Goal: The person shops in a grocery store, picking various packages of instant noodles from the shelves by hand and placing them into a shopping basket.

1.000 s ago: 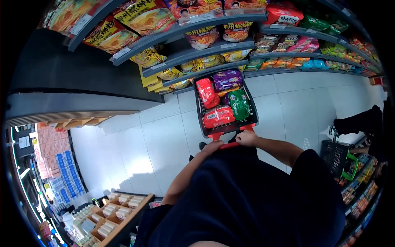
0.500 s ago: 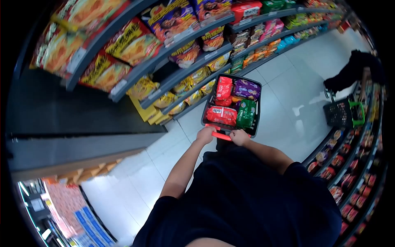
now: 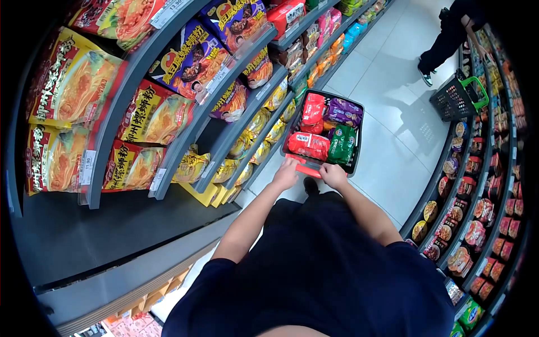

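My left hand (image 3: 286, 173) and my right hand (image 3: 334, 176) are both closed round the red handle (image 3: 305, 167) of a black shopping basket (image 3: 360, 130), one near each end. Inside the basket lie two red packs, one at the upper left (image 3: 313, 112) and one at the lower left (image 3: 309, 145). A purple pack (image 3: 345, 112) is at its upper right and a green pack (image 3: 341, 144) at its lower right. Something orange shows a little between the packs.
Shelves of bagged noodles (image 3: 160, 115) rise close on the left. Shelves of cup and bowl noodles (image 3: 473, 233) curve along the right. Further up the tiled aisle, a person in dark clothes (image 3: 446, 45) stands beside a black basket with a green handle (image 3: 449, 99).
The view has turned, so the left shelves loom larger and the cup noodle shelves on the right show more. Both hands remain on the handle, and the basket sits further right in view.
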Available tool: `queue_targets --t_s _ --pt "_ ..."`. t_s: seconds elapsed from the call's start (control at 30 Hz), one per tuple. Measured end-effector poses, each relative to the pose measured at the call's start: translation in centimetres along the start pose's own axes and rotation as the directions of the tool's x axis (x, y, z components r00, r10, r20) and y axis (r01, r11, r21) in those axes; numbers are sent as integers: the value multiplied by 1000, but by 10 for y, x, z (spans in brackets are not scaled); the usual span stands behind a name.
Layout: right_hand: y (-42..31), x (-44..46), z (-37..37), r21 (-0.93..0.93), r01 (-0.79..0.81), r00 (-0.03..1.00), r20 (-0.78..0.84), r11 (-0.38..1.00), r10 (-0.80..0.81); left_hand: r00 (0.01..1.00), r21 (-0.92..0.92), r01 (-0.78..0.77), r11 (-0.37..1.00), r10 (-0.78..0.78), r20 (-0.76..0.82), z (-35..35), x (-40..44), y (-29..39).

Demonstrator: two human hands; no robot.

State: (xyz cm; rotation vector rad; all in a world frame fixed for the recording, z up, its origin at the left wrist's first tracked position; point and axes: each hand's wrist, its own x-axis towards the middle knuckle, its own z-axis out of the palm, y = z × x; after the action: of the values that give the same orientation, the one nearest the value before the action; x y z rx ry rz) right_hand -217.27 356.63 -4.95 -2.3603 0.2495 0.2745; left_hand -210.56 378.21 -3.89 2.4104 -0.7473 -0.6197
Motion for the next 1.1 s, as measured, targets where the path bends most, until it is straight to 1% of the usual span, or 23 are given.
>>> queue_targets --t_s 0.1,0.13,0.2,0.27,0.33,0.37,0.4,0.47,0.5,0.53,0.57,0.6,0.67,0.7,0.77,0.8,0.83,0.87,0.93,1.0,1.03,1.07,1.1 --pt "-9 -9 1 -66 -75 997 -6 995 75 996 52 -64 997 61 67 0 -8 -9" --pt "-12 -14 2 -123 -111 994 1 986 112 992 69 -100 993 94 85 -1 -13 -10" --pt "-23 -30 4 -219 -172 985 -48 961 165 958 94 -124 988 94 271 -7 -26 -9" --pt "-26 -48 8 -270 -211 977 -33 940 210 898 106 -165 981 105 428 -8 -40 -10" --pt "-34 -68 10 -317 -291 956 -74 903 283 790 38 -255 966 185 584 -10 -52 -12" --pt "-31 -79 15 -338 -313 949 -138 888 282 743 -6 -310 951 247 622 -10 -60 -15" --pt "-27 -86 20 -357 -367 929 -174 859 325 717 -81 -320 944 297 630 2 -62 -27" --pt "-21 -105 24 -456 -386 922 -212 802 323 598 -419 -332 845 532 600 17 -69 -51" --pt "-16 -114 26 -461 -383 923 -213 800 319 532 -559 -168 812 552 642 17 -74 -60" --pt "-13 -125 26 -465 -385 923 -218 797 318 457 -659 14 752 582 673 13 -79 -65" --pt "-10 -134 26 -467 -388 921 -222 795 320 375 -691 35 722 631 679 14 -82 -72" --pt "-7 -139 27 -469 -401 916 -236 787 326 352 -653 219 725 566 746 15 -87 -79" --pt "-6 -146 29 -472 -419 907 -258 776 332 419 -571 227 789 450 789 -2 -100 -76" --pt "-7 -147 33 -472 -429 903 -247 770 352 507 -603 164 781 457 730 15 -102 -99" --pt "-28 -137 41 -469 -443 897 -219 764 385 656 -535 96 839 351 668 4 -106 -103" --pt "-43 -130 46 -456 -465 884 -189 759 429 726 -496 67 866 299 620 -4 -108 -103" --pt "-57 -125 54 -346 -476 880 -200 809 432 811 -672 100 734 331 482 28 -105 -137" --pt "-60 -115 71 -297 -499 866 -212 814 453 847 -664 133 736 264 462 17 -106 -137" --pt "-94 -103 87 -192 -459 883 -207 868 421 901 -653 204 729 121 416 -12 -109 -127" --pt "-123 -87 104 -155 -334 933 -192 930 303 936 -442 -61 895 205 285 -22 -98 -141" --pt "-127 -77 122 -162 -273 950 -201 948 240 949 -266 -137 954 203 240 -27 -93 -149" --pt "-136 -71 126 -127 -225 961 -192 966 198 939 -486 -68 871 220 263 -23 -87 -165" --pt "-131 -66 132 -25 -163 977 -146 986 158 933 -448 -29 893 186 309 -33 -85 -164"
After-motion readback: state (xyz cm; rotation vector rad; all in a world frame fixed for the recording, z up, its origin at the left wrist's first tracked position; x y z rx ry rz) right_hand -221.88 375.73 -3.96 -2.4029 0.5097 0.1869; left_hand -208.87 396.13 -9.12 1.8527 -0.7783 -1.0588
